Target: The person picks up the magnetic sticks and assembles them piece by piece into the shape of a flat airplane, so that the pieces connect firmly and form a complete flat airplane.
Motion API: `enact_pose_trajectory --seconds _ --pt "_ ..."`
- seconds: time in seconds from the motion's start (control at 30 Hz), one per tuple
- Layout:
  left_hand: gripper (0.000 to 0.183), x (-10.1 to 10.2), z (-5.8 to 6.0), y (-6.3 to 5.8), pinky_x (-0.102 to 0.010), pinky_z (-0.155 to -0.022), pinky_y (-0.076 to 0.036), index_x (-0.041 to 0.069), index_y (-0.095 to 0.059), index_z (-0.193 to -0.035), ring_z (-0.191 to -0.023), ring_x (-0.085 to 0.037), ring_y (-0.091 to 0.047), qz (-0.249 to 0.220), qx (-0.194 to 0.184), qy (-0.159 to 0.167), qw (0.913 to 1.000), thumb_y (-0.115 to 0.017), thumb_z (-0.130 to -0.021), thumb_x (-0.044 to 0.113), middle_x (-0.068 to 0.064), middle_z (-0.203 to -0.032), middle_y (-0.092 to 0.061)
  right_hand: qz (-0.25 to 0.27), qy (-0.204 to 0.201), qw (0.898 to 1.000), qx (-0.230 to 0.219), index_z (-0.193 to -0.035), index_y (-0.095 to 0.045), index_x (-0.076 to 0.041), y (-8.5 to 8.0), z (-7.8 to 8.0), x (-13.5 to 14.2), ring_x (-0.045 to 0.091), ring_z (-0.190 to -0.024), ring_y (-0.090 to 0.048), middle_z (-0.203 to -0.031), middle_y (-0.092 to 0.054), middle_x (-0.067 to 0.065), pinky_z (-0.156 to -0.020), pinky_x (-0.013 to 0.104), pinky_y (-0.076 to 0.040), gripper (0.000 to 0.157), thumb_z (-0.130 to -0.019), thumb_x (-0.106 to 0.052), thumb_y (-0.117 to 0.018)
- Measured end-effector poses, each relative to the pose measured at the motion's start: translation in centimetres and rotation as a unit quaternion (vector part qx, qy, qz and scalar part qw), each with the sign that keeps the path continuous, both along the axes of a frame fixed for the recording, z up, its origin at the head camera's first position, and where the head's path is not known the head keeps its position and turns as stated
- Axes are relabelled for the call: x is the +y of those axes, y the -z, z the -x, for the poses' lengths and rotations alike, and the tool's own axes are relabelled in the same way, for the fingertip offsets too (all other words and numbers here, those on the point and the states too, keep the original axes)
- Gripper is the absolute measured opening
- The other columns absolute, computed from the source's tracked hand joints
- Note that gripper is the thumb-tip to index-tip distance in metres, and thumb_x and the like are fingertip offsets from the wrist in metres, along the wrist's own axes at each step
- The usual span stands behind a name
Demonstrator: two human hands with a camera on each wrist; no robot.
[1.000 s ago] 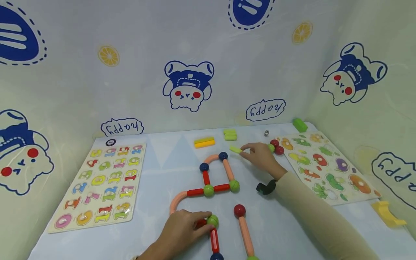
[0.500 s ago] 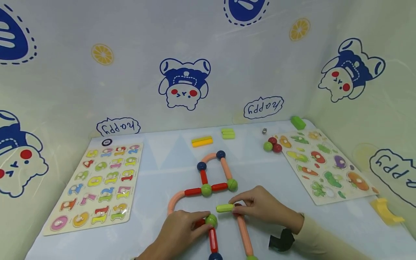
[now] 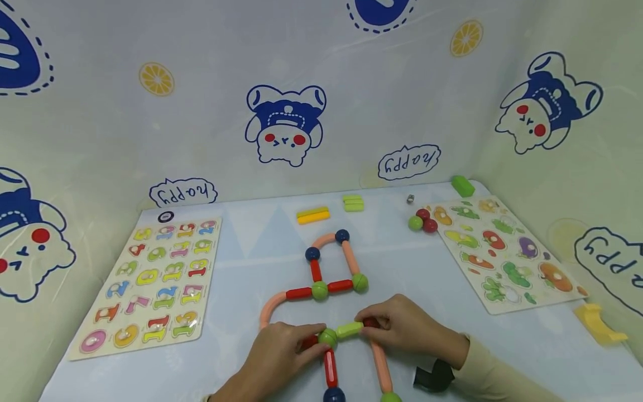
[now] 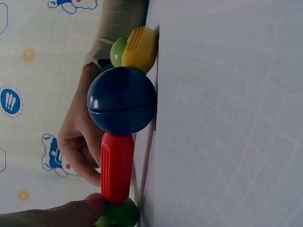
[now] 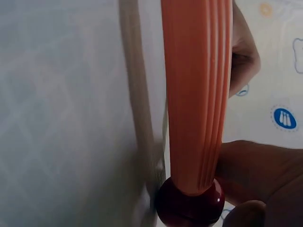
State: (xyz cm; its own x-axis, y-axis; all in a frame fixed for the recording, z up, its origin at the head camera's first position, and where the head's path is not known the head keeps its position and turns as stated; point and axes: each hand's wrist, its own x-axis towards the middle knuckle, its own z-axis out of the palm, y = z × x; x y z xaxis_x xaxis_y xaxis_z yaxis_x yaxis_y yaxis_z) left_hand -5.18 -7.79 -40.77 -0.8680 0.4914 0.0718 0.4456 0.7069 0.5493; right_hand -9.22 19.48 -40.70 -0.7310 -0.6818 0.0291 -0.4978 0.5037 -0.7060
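My left hand pinches a green ball between thumb and index finger, where a red stick joins it. That stick runs down to a dark blue ball. My right hand pinches a short light green stick near its right end. The stick's left end meets the green ball. Its right end is by a dark red ball, partly covered by the right fingers in the head view. A long salmon stick extends from the red ball to another green ball.
Joined balls and sticks, with a curved salmon stick, lie ahead. A number puzzle board is left, a vegetable board right. Loose yellow sticks, light green sticks and balls lie farther back. A yellow arch block sits right.
My right hand has brought the light green stick from the back of the table to the green ball and red ball. My left hand has stayed at the green ball.
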Motion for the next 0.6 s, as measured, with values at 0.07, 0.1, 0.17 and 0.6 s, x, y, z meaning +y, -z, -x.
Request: enact_pose_trajectory --seconds 0.07,0.1,0.17,0.6 --pt "0.043 0.04 0.02 0.03 -0.018 -0.044 -0.026 0.026 -0.070 -0.112 -0.045 0.001 -0.035 0.000 0.006 0.000 1.0000 -0.060 -0.083 0.055 0.019 -0.048 -0.035 -0.003 -0.001 1.000 0.010 -0.105 -0.069 -0.027 -0.12 0.00 -0.11 -0.003 -0.044 -0.037 -0.052 -0.039 -0.019 -0.042 0.016 -0.029 0.018 -0.088 -0.033 -0.065" --pt "0.043 0.05 0.01 0.06 -0.018 -0.044 -0.026 0.026 -0.070 -0.112 -0.045 0.001 -0.035 0.001 0.007 -0.001 1.0000 -0.060 -0.083 0.055 0.019 -0.048 -0.035 -0.006 0.000 1.000 0.013 -0.105 -0.069 -0.027 -0.19 -0.02 -0.17 -0.003 -0.045 -0.037 -0.052 -0.039 -0.019 -0.043 0.016 -0.029 0.019 -0.088 -0.033 -0.065" --pt "0.043 0.03 0.01 0.07 -0.018 -0.044 -0.026 0.025 -0.070 -0.111 -0.045 0.001 -0.035 0.000 0.010 -0.002 1.0000 -0.060 -0.082 0.056 0.019 -0.048 -0.035 -0.013 0.001 1.000 0.018 -0.106 -0.069 -0.026 -0.34 -0.05 -0.33 -0.002 -0.046 -0.038 -0.052 -0.040 -0.018 -0.043 0.016 -0.029 0.019 -0.089 -0.033 -0.064" --pt "0.044 0.07 -0.01 0.11 -0.018 -0.044 -0.027 0.026 -0.070 -0.112 -0.045 0.001 -0.035 0.001 0.008 0.002 1.0000 -0.058 -0.083 0.057 0.019 -0.048 -0.035 -0.025 0.018 0.999 0.017 -0.106 -0.069 -0.025 -0.32 -0.82 -0.07 -0.003 -0.047 -0.039 -0.056 -0.045 -0.019 -0.045 0.016 -0.032 0.023 -0.087 -0.036 -0.066"
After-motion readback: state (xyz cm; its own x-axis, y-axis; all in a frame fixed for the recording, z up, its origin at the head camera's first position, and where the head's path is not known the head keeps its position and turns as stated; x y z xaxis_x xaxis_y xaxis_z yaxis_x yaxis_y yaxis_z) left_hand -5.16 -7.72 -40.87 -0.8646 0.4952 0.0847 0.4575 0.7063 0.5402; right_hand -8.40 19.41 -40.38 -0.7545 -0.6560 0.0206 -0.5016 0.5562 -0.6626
